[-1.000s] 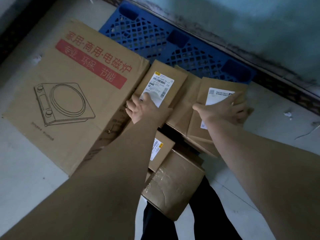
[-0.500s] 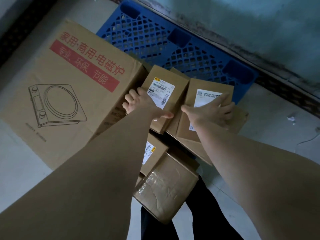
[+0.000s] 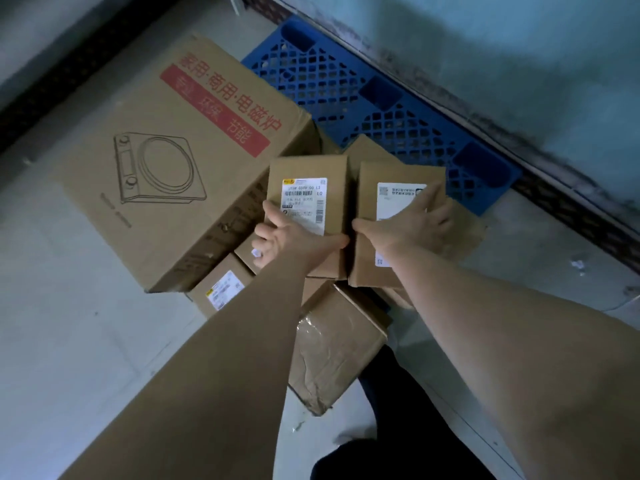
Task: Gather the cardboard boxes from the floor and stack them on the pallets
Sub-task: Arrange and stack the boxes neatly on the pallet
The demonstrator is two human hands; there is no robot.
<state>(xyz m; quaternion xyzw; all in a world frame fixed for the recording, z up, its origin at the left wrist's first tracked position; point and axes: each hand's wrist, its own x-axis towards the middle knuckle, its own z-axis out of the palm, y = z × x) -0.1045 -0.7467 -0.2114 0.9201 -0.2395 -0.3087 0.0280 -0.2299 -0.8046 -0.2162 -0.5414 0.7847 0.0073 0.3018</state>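
Grey floor (image 3: 69, 341) beside blue pallet (image 3: 381, 98): left hand (image 3: 291, 237) grips barcode-labelled box (image 3: 334, 202), right hand (image 3: 408, 226) grips white-labelled box (image 3: 367, 265), held side by side above the heap (image 3: 332, 341), probably for one carry.

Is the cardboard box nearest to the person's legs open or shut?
Shut. No flap stands up on the taped cardboard box, and wrinkled clear tape covers part of its top face.

Left hand (image 3: 294, 237), right hand (image 3: 412, 226) drew barcode box (image 3: 334, 188), white-label box (image 3: 367, 209) together; sides now touching.
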